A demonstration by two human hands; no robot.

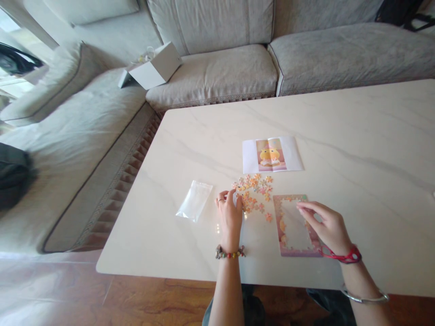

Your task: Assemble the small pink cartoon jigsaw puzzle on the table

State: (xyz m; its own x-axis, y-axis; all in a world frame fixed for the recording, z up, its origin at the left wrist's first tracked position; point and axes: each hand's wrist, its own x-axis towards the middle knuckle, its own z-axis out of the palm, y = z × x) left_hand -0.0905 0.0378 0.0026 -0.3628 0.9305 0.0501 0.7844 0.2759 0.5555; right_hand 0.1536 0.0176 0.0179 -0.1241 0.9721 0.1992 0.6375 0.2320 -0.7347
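Loose jigsaw pieces, orange, pink and pale, lie in a pile on the table. My left hand is at the left edge of this pile, its fingers bent and the thumb apart from the index finger. I cannot see a piece held in it. A jigsaw border frame, pinkish with patterned edges and a pale middle, lies right of the pile. Over its upper right part, my right hand has thumb and index fingertips together in a pinch. Whatever is between those tips is too small to make out.
Behind the pieces lies a creased paper sheet with a printed yellow character picture. A clear plastic bag rests left of my left hand. The marble-patterned table faces a grey sofa bearing a white box.
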